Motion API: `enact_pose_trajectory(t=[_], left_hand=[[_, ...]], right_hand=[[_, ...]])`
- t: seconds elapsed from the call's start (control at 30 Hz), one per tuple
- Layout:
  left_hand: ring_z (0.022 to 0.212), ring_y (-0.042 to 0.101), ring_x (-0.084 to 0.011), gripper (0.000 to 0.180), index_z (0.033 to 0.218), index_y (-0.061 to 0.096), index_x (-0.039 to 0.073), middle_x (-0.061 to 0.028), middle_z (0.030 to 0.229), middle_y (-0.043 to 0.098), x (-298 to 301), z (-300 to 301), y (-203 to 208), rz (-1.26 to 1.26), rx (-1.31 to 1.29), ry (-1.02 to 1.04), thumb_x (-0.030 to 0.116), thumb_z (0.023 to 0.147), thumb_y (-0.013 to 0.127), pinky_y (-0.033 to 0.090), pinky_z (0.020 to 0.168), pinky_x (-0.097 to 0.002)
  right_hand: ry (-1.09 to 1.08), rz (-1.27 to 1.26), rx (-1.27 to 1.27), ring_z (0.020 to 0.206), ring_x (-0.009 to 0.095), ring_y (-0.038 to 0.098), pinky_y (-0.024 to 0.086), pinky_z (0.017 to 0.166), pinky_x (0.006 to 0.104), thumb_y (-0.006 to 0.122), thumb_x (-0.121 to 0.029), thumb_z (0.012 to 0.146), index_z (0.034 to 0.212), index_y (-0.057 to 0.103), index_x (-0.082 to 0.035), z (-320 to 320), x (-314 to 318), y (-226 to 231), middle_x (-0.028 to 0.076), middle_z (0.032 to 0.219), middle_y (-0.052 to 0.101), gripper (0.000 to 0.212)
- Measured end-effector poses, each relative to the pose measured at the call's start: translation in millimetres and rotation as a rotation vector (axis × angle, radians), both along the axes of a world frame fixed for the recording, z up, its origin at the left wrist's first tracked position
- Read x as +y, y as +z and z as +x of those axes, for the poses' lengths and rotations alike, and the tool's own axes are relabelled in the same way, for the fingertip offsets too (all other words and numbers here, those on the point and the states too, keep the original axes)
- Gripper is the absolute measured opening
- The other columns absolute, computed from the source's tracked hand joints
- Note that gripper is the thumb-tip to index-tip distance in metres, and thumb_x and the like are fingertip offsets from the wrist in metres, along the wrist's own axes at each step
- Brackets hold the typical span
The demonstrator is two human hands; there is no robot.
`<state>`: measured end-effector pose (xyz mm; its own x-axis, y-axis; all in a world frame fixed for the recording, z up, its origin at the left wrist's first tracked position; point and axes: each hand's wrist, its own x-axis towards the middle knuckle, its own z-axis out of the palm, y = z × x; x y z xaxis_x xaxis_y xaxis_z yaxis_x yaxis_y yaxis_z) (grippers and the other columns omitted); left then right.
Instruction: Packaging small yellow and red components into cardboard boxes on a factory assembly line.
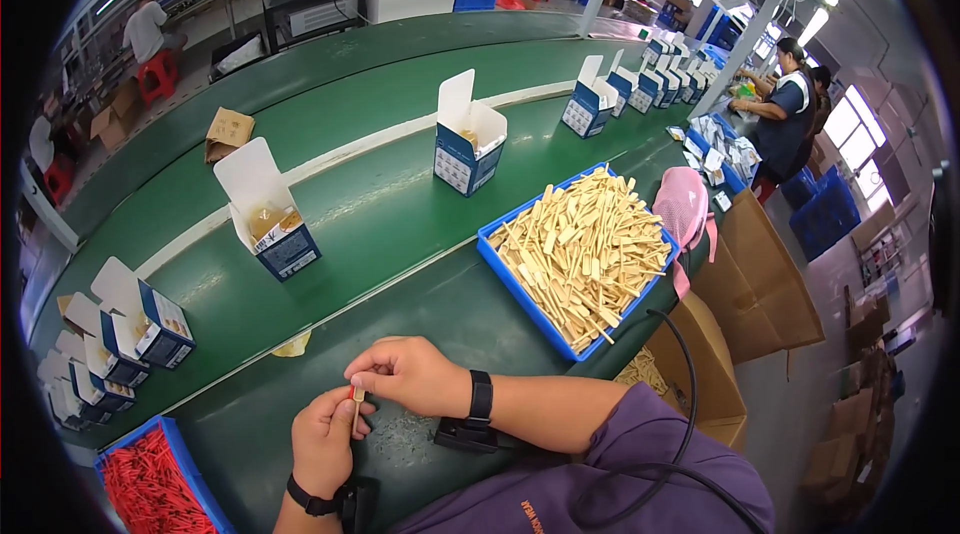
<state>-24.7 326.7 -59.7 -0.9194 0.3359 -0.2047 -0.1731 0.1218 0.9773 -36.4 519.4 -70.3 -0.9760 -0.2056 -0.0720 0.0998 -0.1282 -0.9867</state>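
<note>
My left hand [325,434] and my right hand [415,374] meet above the green bench at its near edge. Between them is a small pale wooden paddle stick [357,409], its thin end pointing down. The left fingers close around it from the side, while the right thumb and fingertips pinch at its broad upper end. A bit of red shows at those fingertips; its shape is mostly hidden. Right of the hands, a blue tray [540,316] is heaped with similar wooden paddle sticks [585,249]. At lower left, another blue tray [195,464] holds many thin red sticks [150,484].
Open blue-and-white boxes [470,159] stand along a green conveyor [370,204] beyond the bench. A pink bag [683,209] lies beside the stick tray, near an open cardboard carton [700,364]. A black cable [690,394] loops past my right arm. A co-worker [785,114] stands farther right.
</note>
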Motion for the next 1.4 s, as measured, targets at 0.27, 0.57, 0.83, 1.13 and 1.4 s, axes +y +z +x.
enact_pose_trajectory(t=[0.27, 0.57, 0.83, 1.13, 1.4], left_hand=[[0.064, 0.06, -0.0086, 0.022, 0.113, 0.067, -0.003, -0.0076, 0.088, 0.071, 3, -1, 6, 0.113, -0.084, -0.002, 0.007, 0.101, 0.052, 0.048, 0.059, -0.0221], [0.063, 0.058, -0.008, 0.022, 0.113, 0.068, -0.004, -0.0075, 0.087, 0.071, -3, -4, -2, 0.089, -0.037, -0.001, 0.007, 0.1, 0.054, 0.045, 0.057, -0.0216], [0.069, 0.062, -0.0103, 0.023, 0.116, 0.066, -0.004, -0.0092, 0.092, 0.071, 3, -5, -2, 0.136, -0.097, -0.042, 0.008, 0.101, 0.054, 0.049, 0.062, -0.0225], [0.077, 0.064, -0.0134, 0.026, 0.121, 0.06, -0.003, -0.0114, 0.099, 0.069, -2, -12, -12, 0.219, -0.119, 0.023, 0.012, 0.101, 0.053, 0.053, 0.067, -0.025], [0.08, 0.065, -0.0138, 0.022, 0.118, 0.061, -0.001, -0.0109, 0.098, 0.069, 13, -16, -15, 0.115, -0.087, -0.028, 0.009, 0.1, 0.055, 0.053, 0.068, -0.0254]], right_hand=[[0.02, 0.374, 0.264, 0.083, 0.011, 0.065, 0.054, 0.071, 0.0266, 0.071, -0.014, 0.093, 0.103, 0.071, 0.001, -2, 10, 12, 0.006, 0.091, 0.069, 0.018], [0.07, 0.101, -0.076, 0.073, 0.007, 0.062, 0.052, 0.065, 0.0243, 0.071, -0.016, 0.093, 0.1, 0.071, 0.0, -4, 4, 7, 0.006, 0.087, 0.071, 0.017], [0.061, 0.341, 0.194, 0.068, 0.01, 0.063, 0.052, 0.063, 0.0269, 0.07, -0.017, 0.092, 0.097, 0.069, 0.002, -1, 12, 15, 0.008, 0.078, 0.069, 0.02], [-0.582, 0.396, 0.357, 0.071, 0.01, 0.066, 0.054, 0.066, 0.0251, 0.065, -0.013, 0.097, 0.095, 0.067, 0.002, -40, 108, 93, 0.004, 0.082, 0.069, 0.015], [-0.864, 1.157, 0.524, 0.074, 0.025, 0.069, 0.054, 0.069, 0.036, 0.067, -0.023, 0.091, 0.095, 0.071, -0.003, -134, 206, 105, 0.013, 0.08, 0.072, 0.021]])
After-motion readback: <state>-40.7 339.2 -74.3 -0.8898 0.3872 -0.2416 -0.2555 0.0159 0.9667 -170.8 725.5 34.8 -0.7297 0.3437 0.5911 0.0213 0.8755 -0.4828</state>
